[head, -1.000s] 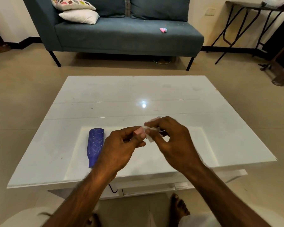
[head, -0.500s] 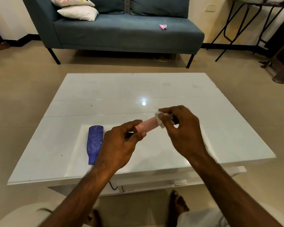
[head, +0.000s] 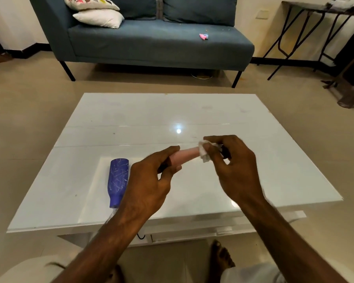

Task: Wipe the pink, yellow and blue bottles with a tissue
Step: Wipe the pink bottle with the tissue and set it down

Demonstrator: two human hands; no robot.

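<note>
My left hand [head: 149, 182] grips the near end of a pink bottle [head: 185, 157], held level above the white table [head: 131, 119]. My right hand [head: 231, 170] pinches a white tissue [head: 204, 151] wrapped around the bottle's far end. A blue bottle [head: 119, 178] with pale scratch marks lies on its side on the table, just left of my left hand. No yellow bottle is in view.
A blue-grey sofa [head: 151, 41] with two cushions stands beyond the table, a small pink object [head: 203, 36] on its seat. A dark folding table [head: 307, 27] is at the far right. My bare foot [head: 221, 256] rests on the floor under the table's near edge.
My right hand has slid the tissue along the pink bottle from near my left hand out to its far end, uncovering the pink body. The blue bottle stays put.
</note>
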